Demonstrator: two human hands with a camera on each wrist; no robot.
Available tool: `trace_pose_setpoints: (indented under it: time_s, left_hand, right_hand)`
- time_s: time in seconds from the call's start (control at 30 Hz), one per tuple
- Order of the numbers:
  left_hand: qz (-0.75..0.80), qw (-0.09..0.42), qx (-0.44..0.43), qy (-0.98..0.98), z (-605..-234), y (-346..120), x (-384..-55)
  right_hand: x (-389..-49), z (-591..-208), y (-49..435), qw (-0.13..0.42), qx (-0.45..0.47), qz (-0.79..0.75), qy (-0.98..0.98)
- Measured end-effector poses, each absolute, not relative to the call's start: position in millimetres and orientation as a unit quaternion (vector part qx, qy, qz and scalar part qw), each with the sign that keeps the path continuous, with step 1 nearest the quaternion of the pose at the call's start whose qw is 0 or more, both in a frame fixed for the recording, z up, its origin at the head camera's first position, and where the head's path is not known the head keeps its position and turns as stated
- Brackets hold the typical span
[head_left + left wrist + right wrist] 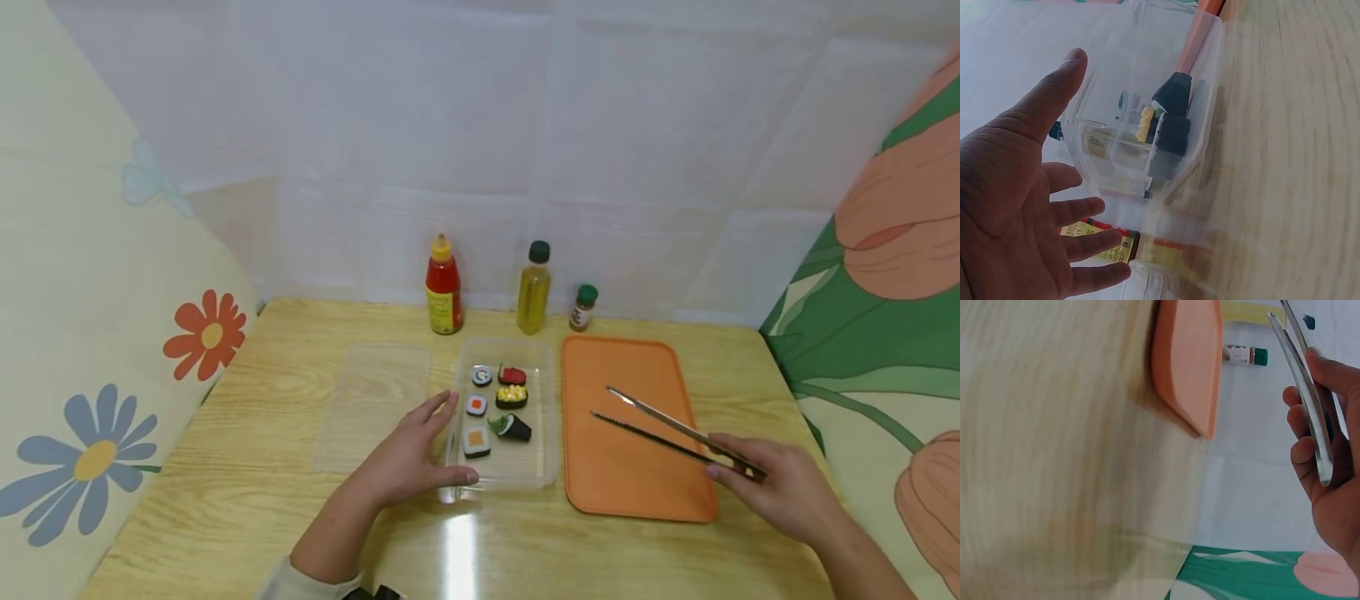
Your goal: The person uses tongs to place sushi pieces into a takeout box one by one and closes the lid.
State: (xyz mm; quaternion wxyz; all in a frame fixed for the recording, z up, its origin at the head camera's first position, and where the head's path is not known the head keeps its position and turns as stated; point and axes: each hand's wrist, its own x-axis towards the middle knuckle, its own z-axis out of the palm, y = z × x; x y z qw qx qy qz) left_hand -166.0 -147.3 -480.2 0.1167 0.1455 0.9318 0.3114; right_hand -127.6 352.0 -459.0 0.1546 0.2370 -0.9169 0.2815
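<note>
Several sushi pieces lie in a clear plastic container [517,482], among them a corn-topped piece [512,396], a black cone hand roll [516,428] and a square roll with an orange centre [476,442]. At the container's left side is my left hand [408,454], thumb and fingers spread. The left wrist view shows its palm [1016,206] facing the container wall with nothing gripped; whether it touches the wall I cannot tell. My right hand [787,487] holds metal tongs [667,418] over the orange tray [622,483], their tips apart with nothing between them.
Flat on the table left of the container lies a clear lid [375,392]. Along the back stand a red sauce bottle [444,292], an oil bottle [533,296] and a small green-capped spice jar [582,308]. A white cloth [420,125] hangs behind.
</note>
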Motion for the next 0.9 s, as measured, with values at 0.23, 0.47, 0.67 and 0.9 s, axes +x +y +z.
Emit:
trace_pose_setpoints:
  time_s: [0.23, 0.47, 0.67, 0.9]
  left_hand:
    - [0.314, 0.117, 0.142, 0.931, -481, -147, -165]
    - [0.319, 0.112, 0.149, 0.929, -481, -148, -166]
    - [0.321, 0.117, 0.147, 0.928, -481, -148, -166]
    - [0.318, 0.121, 0.143, 0.929, -481, -148, -167]
  right_hand:
    - [-118, -472, 366, 0.180, 0.177, 0.269, -0.929]
    - [-108, -482, 380, 0.174, 0.096, 0.261, -0.945]
    - [-102, -489, 390, 0.156, 0.032, 0.244, -0.957]
    - [-97, -495, 402, 0.142, -0.011, 0.224, -0.964]
